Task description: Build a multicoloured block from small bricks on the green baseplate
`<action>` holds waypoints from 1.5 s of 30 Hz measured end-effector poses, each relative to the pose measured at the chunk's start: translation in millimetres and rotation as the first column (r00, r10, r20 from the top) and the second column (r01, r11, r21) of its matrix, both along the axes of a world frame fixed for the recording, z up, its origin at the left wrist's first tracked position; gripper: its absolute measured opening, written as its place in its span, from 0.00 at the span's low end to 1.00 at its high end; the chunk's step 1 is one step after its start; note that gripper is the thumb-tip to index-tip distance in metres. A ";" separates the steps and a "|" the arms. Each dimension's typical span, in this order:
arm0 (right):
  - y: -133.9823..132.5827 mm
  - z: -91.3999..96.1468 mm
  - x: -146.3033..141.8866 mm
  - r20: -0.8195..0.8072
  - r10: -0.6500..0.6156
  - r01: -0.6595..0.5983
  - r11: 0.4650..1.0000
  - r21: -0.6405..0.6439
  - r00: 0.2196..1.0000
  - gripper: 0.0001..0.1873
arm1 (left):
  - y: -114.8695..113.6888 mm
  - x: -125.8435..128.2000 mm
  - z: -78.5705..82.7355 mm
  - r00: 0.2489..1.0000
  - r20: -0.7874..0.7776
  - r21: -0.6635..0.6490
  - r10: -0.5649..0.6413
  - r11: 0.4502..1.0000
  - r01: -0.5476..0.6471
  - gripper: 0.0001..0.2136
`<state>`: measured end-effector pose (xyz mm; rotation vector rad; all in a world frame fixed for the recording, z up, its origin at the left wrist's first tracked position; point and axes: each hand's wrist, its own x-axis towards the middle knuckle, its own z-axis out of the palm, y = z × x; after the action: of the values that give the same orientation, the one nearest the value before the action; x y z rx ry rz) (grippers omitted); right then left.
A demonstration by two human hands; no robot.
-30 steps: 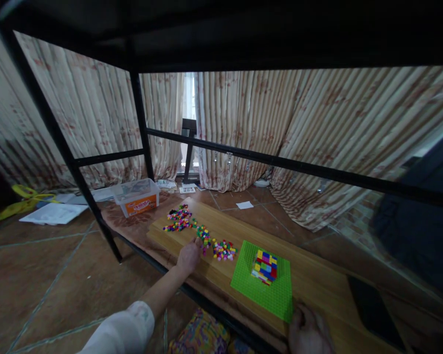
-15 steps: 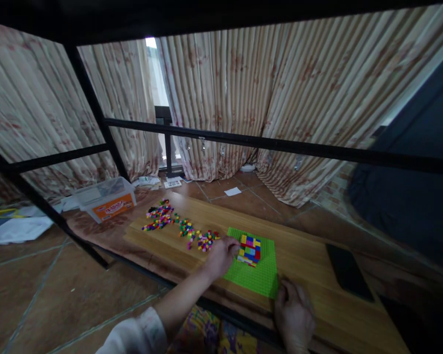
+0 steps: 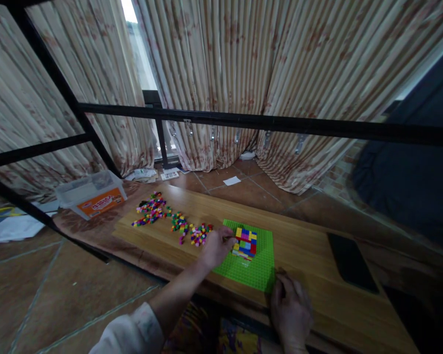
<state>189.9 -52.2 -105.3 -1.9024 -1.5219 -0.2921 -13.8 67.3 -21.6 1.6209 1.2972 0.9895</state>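
Striped curtains (image 3: 214, 64) with reddish blotches fill the background, a bright gap showing between two of them at left. In front of them runs a black metal frame (image 3: 221, 118), its long rail crossing the whole view. Below the rail lies a long wooden tabletop (image 3: 306, 238), slanting from upper left to lower right, and a dark blue cloth (image 3: 413, 123) hangs at the far right. A clear plastic box (image 3: 90, 194) with an orange label sits just beyond the tabletop's left end. The green baseplate (image 3: 256, 273) lies flat near the middle of the tabletop, with a flat black slab (image 3: 350, 263) well apart on its right. The left hand (image 3: 217, 248) reaches over the baseplate's left edge, thumb and fingers drawn nearly together; whether a brick is between them cannot be told. The right hand (image 3: 291, 305) rests with loosely curled fingers at the baseplate's near right corner; any grip on it is unclear. The block build (image 3: 245, 242), red, yellow, blue and white, stands on the baseplate right beside the left fingertips. Smallest are the loose bricks (image 3: 177, 221), scattered in clusters left of the baseplate.
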 end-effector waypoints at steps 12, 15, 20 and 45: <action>-1.8 2.6 -1.0 -0.003 -0.016 0.016 0.999 -0.032 1.000 0.18 | 12.7 4.7 -12.1 0.986 0.158 -0.116 0.058 0.992 -0.040 0.19; -2.1 1.3 -0.4 -0.005 -0.021 0.021 0.999 -0.034 1.000 0.18 | 12.9 4.5 -7.7 0.988 0.152 -0.121 0.034 0.992 -0.016 0.19; -2.5 1.8 -0.2 0.000 -0.022 0.022 0.999 -0.043 1.000 0.19 | 17.0 3.8 -1.1 0.996 0.079 -0.124 -0.030 0.991 0.040 0.18; -2.9 -0.6 7.3 -0.010 -0.008 0.008 1.000 0.001 1.000 0.19 | -22.6 -57.3 -13.5 0.975 0.087 -0.172 0.204 0.967 -0.187 0.11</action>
<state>197.2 -55.1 -105.9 -1.9066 -1.5072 -0.2863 -71.1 44.8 -35.1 1.3198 1.4475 1.0421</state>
